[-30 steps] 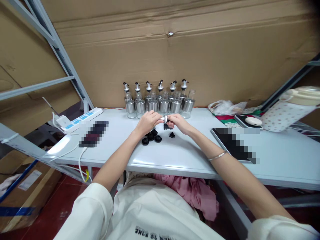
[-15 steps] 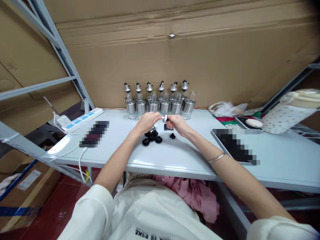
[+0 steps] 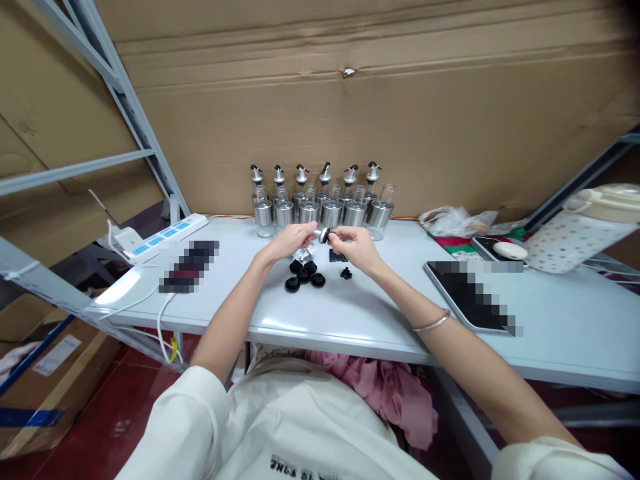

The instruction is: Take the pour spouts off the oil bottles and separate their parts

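Between my hands is a silver pourer top [image 3: 322, 235] with a black stopper [image 3: 327, 235] on its right end. My left hand [image 3: 295, 239] pinches the silver end. The fingers of my right hand [image 3: 354, 245] are closed at the black stopper. Below them on the table lie several round black stoppers [image 3: 303, 275], a few silver parts [image 3: 303, 253] partly under my left hand, and small black pieces [image 3: 346, 273]. Behind stand a front row of open glass bottles [image 3: 309, 213] with silver bands and a back row of bottles topped with pourers [image 3: 325, 175].
A power strip [image 3: 167, 239] and a blurred-out dark device [image 3: 190, 267] lie at the left of the table [image 3: 240, 293]. On the right are a tablet [image 3: 465, 297], a phone with a white case [image 3: 510, 250], a plastic bag [image 3: 457, 219] and a dotted jug [image 3: 575, 233].
My hands have shifted slightly, and more of the pourer top and its black stopper shows between them. The fingers of my right hand are less curled.
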`<state>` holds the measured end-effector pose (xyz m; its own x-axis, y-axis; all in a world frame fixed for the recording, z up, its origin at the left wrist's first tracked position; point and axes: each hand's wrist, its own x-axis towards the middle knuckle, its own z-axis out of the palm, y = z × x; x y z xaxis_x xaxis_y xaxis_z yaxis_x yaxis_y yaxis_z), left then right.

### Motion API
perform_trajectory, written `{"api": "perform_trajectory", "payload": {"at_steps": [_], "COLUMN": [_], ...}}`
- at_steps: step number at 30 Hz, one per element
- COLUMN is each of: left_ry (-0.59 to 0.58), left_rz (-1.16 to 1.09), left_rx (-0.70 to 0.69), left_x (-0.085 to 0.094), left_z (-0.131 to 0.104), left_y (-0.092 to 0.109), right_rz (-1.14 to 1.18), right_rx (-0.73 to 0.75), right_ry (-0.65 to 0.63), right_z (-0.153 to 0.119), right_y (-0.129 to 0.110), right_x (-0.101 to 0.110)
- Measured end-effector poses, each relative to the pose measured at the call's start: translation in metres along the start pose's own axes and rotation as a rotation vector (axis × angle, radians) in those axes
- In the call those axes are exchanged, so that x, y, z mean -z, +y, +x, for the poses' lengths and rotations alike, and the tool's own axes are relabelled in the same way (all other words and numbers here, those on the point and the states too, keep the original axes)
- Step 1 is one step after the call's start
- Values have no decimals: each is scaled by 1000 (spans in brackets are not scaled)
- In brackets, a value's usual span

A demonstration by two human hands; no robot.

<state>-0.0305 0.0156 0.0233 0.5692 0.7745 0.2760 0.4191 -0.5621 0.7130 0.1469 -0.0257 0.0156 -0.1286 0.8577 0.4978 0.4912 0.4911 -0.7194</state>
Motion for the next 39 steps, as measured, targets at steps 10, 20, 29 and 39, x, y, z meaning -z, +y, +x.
{"api": "perform_trajectory", "payload": {"at_steps": [10,20,29,39], "left_ry": [-52,-50,241,161], "left_rz": [-59,-103,-148,281], "left_rx": [40,74,172,200], "left_x": [4,6,23,10], "left_z": [-2,-2,-1,-6], "left_y": [-2,-4,-31,-45], "right_rz": [-476,-647,-538,-475], "right_rx": [481,539,601,538], "right_ry": [117,-35,31,60], "right_z": [3,4,0,2], "right_y": [11,15,20,33], "right_x": [1,6,13,13]}}
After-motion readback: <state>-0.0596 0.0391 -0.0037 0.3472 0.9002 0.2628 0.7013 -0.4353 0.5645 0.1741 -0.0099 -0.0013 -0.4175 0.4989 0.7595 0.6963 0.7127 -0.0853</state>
